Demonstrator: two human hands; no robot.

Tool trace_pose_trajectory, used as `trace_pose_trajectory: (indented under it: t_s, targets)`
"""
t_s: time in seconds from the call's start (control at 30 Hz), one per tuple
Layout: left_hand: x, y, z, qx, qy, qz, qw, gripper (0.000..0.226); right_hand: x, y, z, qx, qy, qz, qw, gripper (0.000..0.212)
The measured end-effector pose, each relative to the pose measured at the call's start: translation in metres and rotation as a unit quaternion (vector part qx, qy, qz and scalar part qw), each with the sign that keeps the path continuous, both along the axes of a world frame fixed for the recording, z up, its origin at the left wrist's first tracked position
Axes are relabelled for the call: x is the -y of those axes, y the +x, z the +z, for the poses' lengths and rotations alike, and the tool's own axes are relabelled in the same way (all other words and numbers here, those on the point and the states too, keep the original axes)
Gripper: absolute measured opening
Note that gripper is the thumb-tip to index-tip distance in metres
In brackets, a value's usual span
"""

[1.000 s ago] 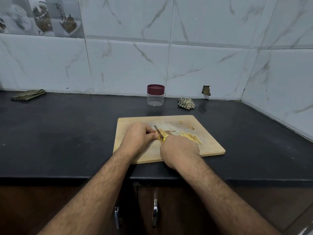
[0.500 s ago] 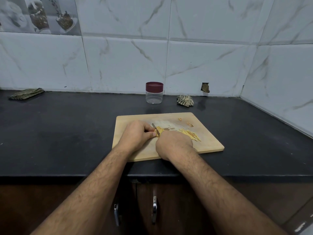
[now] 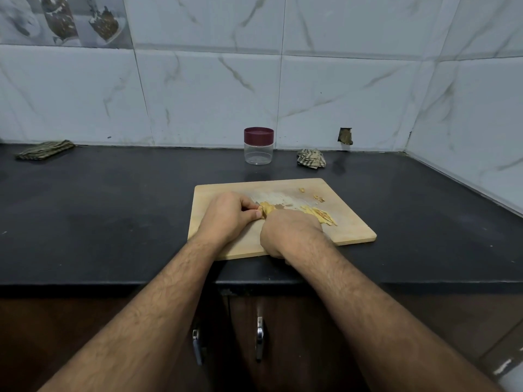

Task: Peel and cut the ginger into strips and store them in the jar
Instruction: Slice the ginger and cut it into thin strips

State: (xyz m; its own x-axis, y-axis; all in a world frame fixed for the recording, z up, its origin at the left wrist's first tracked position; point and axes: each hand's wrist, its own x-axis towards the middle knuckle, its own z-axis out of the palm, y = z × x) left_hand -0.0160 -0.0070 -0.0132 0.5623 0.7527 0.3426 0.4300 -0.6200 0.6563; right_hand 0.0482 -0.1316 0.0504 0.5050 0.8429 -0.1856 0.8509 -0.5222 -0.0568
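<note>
On the wooden cutting board (image 3: 351, 224), which lies on the black table (image 3: 99, 210) near its front edge, both hands meet over a small yellow piece of ginger (image 3: 266, 208). The left hand (image 3: 226, 216) has its fingers curled, the thumb and fingertips pinching the ginger's left side and holding it down on the board. The right hand (image 3: 288, 233) is clenched with its back to the camera; a short sliver of knife blade (image 3: 280, 206) shows just beyond its knuckles, touching the ginger, but the handle is hidden inside the fist, so its grip seems to be on the knife though the handle itself cannot be seen. To the right of the hands, a small heap of cut ginger strips (image 3: 319, 215) lies on the board, and two tiny scraps (image 3: 310, 193) sit apart nearer the far right corner; the board's middle carries a pale damp smear. Behind the board, well apart from it and close to the tiled wall, stands the clear plastic jar (image 3: 258, 149) with its dark red lid on. A crumpled striped cloth (image 3: 310, 158) lies just to the jar's right, and a folded greenish cloth (image 3: 45, 149) lies far off at the left end of the table. No writing, label or brand can be read on the jar or anywhere else. Below the table edge, two metal cabinet handles (image 3: 259, 338) show between the forearms.
</note>
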Motion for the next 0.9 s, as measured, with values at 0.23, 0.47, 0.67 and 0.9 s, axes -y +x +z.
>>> trace_pose_trajectory:
  t_s: [0.23, 0.47, 0.67, 0.9]
  targets:
    - [0.0, 0.0, 0.0, 0.009, -0.02, 0.001, 1.0, 0.009, 0.025, -0.001, -0.009, -0.001, -0.002, -0.01, 1.0, 0.032]
    - [-0.002, -0.001, 0.001, 0.018, -0.045, -0.005, 0.999, 0.01, 0.043, 0.0, -0.006, -0.001, -0.005, -0.004, 1.0, 0.035]
    - [-0.003, -0.001, 0.0, 0.03, -0.056, -0.001, 0.998, 0.014, 0.043, 0.003, -0.008, -0.016, 0.038, -0.012, 0.999, 0.03]
    - [-0.001, -0.002, 0.0, 0.038, -0.054, 0.001, 0.998, 0.01, 0.035, 0.009, -0.006, -0.032, 0.053, -0.024, 0.998, 0.03]
